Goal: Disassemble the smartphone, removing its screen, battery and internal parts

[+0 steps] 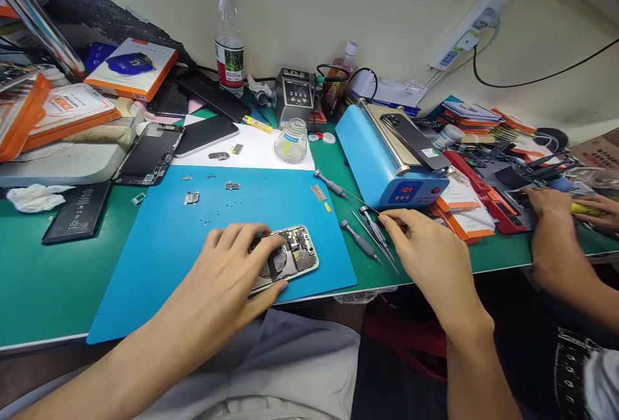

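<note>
My left hand rests on an opened phone body lying on the blue mat, fingers curled over its left half and thumb along its near edge. My right hand lies on the green table surface to the right of the mat, fingertips pinched at the tips of tweezers beside two small screwdrivers. Whether the fingers grip a tool is partly hidden.
A blue heating machine with a phone on top stands behind my right hand. A glass jar, water bottle, detached screen, battery and small screws lie about. Another person's hands work at the right.
</note>
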Available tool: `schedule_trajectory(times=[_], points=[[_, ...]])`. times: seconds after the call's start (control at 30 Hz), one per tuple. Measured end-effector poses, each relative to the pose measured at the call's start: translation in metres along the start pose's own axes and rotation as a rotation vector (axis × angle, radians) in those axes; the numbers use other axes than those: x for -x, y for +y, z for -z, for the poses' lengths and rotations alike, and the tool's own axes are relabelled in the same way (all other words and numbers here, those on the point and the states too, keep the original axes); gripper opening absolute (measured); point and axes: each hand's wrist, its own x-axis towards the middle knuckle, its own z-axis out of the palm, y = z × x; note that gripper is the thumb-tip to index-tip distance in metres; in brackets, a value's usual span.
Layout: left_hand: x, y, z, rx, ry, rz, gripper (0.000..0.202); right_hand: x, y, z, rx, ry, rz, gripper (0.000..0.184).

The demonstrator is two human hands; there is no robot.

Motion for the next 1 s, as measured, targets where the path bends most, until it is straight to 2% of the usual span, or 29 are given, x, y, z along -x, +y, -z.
schedule_trajectory(times=[0.1, 0.17, 0.27, 0.37, 0.5, 0.57, 0.63, 0.7, 0.77, 0.8, 0.87, 0.93, 1.0], points=[[0.001, -0.002, 0.000, 0.062, -0.024, 0.010, 0.032, -0.010, -0.019, -0.002, 0.150, -0.043, 0.039, 0.031], [0.001, -0.003, 0.001, 0.092, -0.036, 0.019, 0.029, -0.020, -0.033, -0.006, 0.168, -0.033, 0.083, 0.033], [0.001, -0.004, 0.002, 0.125, -0.046, 0.025, 0.026, -0.043, -0.057, -0.017, 0.118, -0.048, 0.175, 0.034], [0.001, -0.005, 0.004, 0.147, -0.044, 0.017, 0.025, -0.067, -0.078, -0.030, 0.070, -0.103, 0.247, 0.027], [-0.001, -0.005, 0.004, 0.134, -0.034, -0.005, 0.023, -0.081, -0.087, -0.038, -0.006, -0.078, 0.213, 0.017], [-0.003, -0.004, 0.003, 0.112, -0.031, -0.028, 0.021, -0.073, -0.085, -0.036, -0.071, -0.023, 0.179, 0.017], [-0.004, -0.003, 0.002, 0.092, -0.034, -0.052, 0.022, -0.053, -0.085, -0.034, -0.294, 0.093, 0.144, 0.022], [-0.005, -0.003, 0.002, 0.076, -0.057, -0.074, 0.031, -0.027, -0.090, -0.034, -0.809, 0.278, 0.117, 0.031], [-0.005, -0.003, 0.003, 0.058, -0.097, -0.102, 0.052, -0.002, -0.099, -0.037, -1.098, 0.340, 0.118, 0.056], [-0.005, -0.004, 0.003, 0.048, -0.115, -0.118, 0.064, 0.009, -0.104, -0.040, -1.144, 0.356, 0.133, 0.064], [-0.004, -0.005, 0.004, 0.030, -0.131, -0.149, 0.080, 0.024, -0.112, -0.047, -1.124, 0.397, 0.215, 0.060], [-0.002, -0.006, 0.006, 0.030, -0.126, -0.170, 0.080, 0.031, -0.116, -0.053, -1.089, 0.427, 0.309, 0.056], [-0.001, -0.006, 0.006, 0.042, -0.118, -0.178, 0.076, 0.033, -0.115, -0.059, -1.091, 0.420, 0.357, 0.064]])
